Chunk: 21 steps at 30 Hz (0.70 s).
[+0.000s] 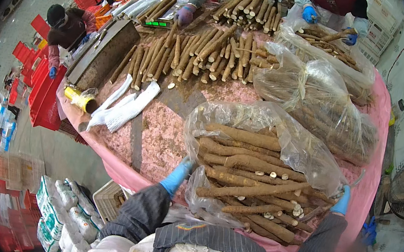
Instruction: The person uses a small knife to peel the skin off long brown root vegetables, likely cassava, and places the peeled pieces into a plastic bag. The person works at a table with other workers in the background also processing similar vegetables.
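Note:
An opened clear plastic bag (234, 111) lies before me, full of long brown roots that look like yams (250, 163). Several small white cut ends (273, 174) are scattered over them. Both of my hands wear blue gloves. At the bag's left edge, my left hand (177, 176) grips the plastic, its fingertips partly covered by it. My right hand (341, 202) pinches the bag's right edge, where a thin strip (359, 177) sticks up that I cannot identify.
Cut roots (196, 54) are heaped across the pink-covered table (164, 136). White foam net sleeves (131, 107), a yellow tape roll (80, 99) and a metal box (104, 52) stand left. Another filled bag (317, 91) lies right. Co-workers' gloved hands (185, 14) are at the far side.

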Tool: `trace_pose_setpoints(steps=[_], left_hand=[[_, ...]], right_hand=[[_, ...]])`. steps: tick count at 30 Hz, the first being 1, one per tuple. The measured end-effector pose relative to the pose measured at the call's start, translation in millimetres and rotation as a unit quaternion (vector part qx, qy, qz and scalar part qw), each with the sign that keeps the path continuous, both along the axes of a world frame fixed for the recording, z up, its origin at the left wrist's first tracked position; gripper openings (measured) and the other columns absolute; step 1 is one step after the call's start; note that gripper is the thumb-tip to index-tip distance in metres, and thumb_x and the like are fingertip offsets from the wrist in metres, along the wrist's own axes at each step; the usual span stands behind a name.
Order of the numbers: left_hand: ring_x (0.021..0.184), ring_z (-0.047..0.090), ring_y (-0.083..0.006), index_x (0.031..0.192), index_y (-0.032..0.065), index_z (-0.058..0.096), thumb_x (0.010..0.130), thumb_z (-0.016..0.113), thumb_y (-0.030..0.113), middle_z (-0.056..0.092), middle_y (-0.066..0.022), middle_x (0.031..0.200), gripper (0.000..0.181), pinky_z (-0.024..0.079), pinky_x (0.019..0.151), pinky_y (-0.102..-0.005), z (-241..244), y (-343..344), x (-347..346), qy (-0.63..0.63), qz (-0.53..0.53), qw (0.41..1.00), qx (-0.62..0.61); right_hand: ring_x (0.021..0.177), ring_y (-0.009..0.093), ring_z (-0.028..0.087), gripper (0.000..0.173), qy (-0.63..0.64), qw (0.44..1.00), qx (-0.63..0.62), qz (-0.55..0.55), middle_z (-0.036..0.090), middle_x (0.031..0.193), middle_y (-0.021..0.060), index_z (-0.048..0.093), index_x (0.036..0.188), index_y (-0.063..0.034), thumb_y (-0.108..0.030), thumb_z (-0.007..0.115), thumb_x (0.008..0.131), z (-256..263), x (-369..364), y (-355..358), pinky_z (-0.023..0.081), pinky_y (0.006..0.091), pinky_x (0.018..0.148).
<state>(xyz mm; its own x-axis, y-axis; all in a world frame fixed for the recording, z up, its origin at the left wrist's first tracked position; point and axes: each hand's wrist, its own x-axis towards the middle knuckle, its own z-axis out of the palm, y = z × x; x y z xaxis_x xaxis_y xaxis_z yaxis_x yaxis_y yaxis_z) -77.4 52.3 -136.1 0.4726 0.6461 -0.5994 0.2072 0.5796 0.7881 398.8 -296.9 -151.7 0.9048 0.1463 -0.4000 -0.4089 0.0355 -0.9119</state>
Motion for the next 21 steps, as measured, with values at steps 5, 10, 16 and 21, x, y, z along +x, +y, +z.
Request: trace_pose_setpoints(steps=[5,10,16,21], left_hand=[[0.089,0.060,-0.0217,0.114,-0.0036,0.054,0.089,0.060,0.030,0.062,-0.0145,0.101,0.042,0.049,0.076,-0.0330,11,126,-23,0.190,-0.057,0.909,0.367],[0.089,0.063,-0.0320,0.105,0.0057,0.061,0.084,0.060,0.023,0.065,-0.0163,0.096,0.027,0.049,0.076,-0.0406,62,201,80,0.228,-0.114,0.773,0.581],[0.097,0.055,-0.0289,0.103,0.0084,0.061,0.078,0.057,0.003,0.059,-0.0103,0.101,0.026,0.044,0.083,-0.0394,69,242,194,0.189,-0.191,0.560,0.784],[0.104,0.055,-0.0270,0.101,0.0091,0.063,0.083,0.053,0.010,0.061,-0.0090,0.103,0.021,0.040,0.089,-0.0403,64,311,300,0.233,-0.217,0.524,0.790]], right_hand=[[0.082,0.013,0.050,0.023,-0.371,0.902,-0.221,-0.006,0.056,0.099,0.0039,0.057,0.109,-0.0028,-0.010,0.050,0.089,68,-39,34,0.041,0.0262,0.074],[0.078,0.012,0.050,0.018,-0.239,0.932,-0.249,0.108,0.056,0.087,0.0021,0.058,0.106,-0.0029,-0.011,0.051,0.091,103,-105,96,0.042,0.0275,0.070],[0.076,0.012,0.051,0.017,-0.295,0.920,-0.232,0.108,0.055,0.084,0.0014,0.058,0.101,0.0015,-0.012,0.052,0.092,74,-115,126,0.043,0.0262,0.070],[0.077,0.015,0.052,0.012,-0.318,0.863,-0.360,0.153,0.058,0.084,0.0067,0.058,0.097,-0.0014,-0.010,0.053,0.089,62,-120,142,0.044,0.0289,0.071]])
